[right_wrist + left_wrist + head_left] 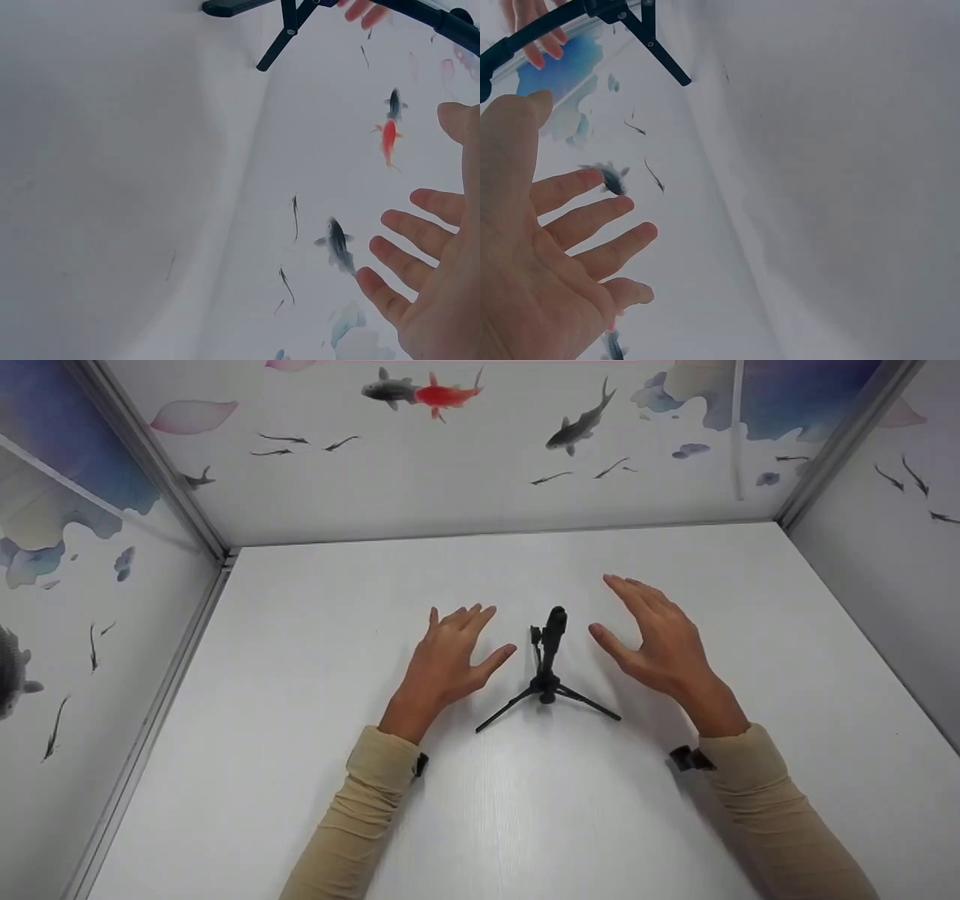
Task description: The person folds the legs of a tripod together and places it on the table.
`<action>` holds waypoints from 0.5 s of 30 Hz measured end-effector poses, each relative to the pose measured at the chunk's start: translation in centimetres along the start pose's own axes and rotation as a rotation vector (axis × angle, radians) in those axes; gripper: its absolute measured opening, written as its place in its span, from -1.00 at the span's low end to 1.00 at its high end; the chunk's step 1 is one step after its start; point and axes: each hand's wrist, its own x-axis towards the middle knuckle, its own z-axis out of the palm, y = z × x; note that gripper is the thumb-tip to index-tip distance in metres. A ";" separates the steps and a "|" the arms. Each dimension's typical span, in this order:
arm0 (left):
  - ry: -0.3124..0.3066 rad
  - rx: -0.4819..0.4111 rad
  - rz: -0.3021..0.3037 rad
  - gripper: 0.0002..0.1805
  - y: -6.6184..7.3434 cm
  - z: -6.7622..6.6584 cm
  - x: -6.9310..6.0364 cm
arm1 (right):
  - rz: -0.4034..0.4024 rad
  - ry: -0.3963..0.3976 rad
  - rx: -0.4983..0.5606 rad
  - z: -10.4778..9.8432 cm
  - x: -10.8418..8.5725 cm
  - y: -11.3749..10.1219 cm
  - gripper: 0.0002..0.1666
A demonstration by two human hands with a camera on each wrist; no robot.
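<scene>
Left hand and right hand, spread wide, holding nothing, flank black tripod standing on white counter. Likely light, stiff; legs may fold; best gripped around column.

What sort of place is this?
Probably a purpose-built booth or workstation, perhaps for filming: a white tabletop walled on three visible sides by fish-printed panels, grey corner framing, and a small black tripod on top.
</scene>
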 end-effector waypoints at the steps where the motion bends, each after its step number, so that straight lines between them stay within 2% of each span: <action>1: -0.003 -0.007 0.003 -0.23 0.1 0.0 0.0 | -0.006 0.005 0.004 0.0 0.0 -0.1 -0.14; 9: -0.046 -0.080 0.013 -0.27 0.8 0.1 -0.3 | -0.044 0.031 0.021 -0.1 0.0 -0.9 -0.19; 15: -0.056 -0.094 0.038 -0.30 1.3 0.3 -0.4 | -0.059 0.048 0.035 -0.1 -0.1 -1.3 -0.22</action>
